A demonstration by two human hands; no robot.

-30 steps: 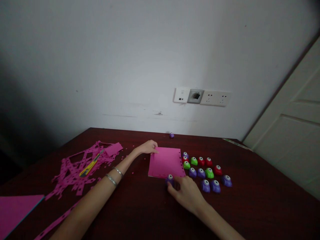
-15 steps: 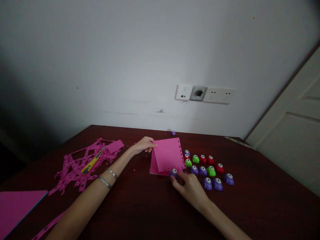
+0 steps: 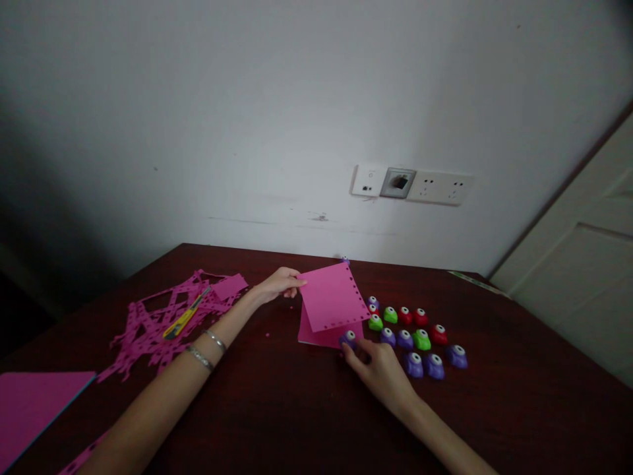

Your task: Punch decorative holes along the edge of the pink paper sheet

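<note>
My left hand [image 3: 287, 284] pinches the left corner of a pink sheet of paper [image 3: 333, 297], which has small shapes punched along its right and lower edges. That sheet is raised and turned over another pink sheet [image 3: 309, 333] lying beneath it. In my right hand [image 3: 378, 366] is a purple craft paper punch [image 3: 349, 339], gripped by thumb and fingers at the lower edge of the papers. Several more punches stand just right of the papers, among them a green one [image 3: 422, 340], a red one [image 3: 438, 334] and a purple one [image 3: 457, 357].
Left of my left arm lies a tangle of punched pink strips [image 3: 148, 330] with a yellow utility knife [image 3: 185, 316] on top. A pink pad [image 3: 39, 409] rests at the near left. Another purple punch [image 3: 345, 260] sits by the wall, below sockets [image 3: 440, 187].
The upper pink sheet has tilted, its top edge swinging left and its lower right corner rising, so more of the sheet beneath shows. My right hand still holds the purple punch.
</note>
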